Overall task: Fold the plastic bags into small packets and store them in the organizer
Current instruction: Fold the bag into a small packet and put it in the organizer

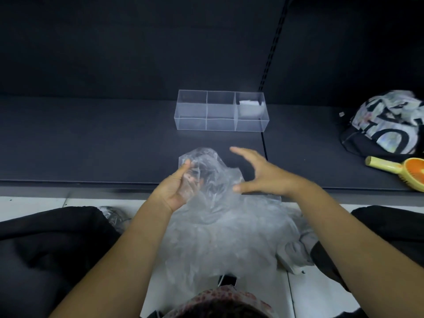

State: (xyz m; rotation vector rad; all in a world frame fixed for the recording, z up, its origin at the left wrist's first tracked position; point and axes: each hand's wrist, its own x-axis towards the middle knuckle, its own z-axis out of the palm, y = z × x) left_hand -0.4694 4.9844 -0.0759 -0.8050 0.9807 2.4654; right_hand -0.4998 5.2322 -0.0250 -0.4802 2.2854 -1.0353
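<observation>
Your left hand (pixel 176 189) holds a clear bag (pixel 206 171) up in front of you. Its fingers (pixel 193 180) are curled in, and you can see them through the plastic. Your right hand (pixel 263 175) is wide open, with the fingers stretched out and the thumb held apart, and it has nothing in it. It is just beside the bag, on the right side. You cannot tell if the thumb touches the plastic. The bag hangs over the front edge of the dark shelf (pixel 91 145). Its lower end runs down into a pile (pixel 220 244) of more clear bags on the white floor (pixel 34 203), between your legs (pixel 57 237). The organizer (pixel 220 125) stands on the shelf, farther back than your hands and well apart from them. It is a clear box with three parts in a row. A white folded packet (pixel 250 109) lies in the right part. Far off to the right on the shelf sits a backpack (pixel 387 127). An orange fan (pixel 410 171) with a yellow handle lies just in front of it.
</observation>
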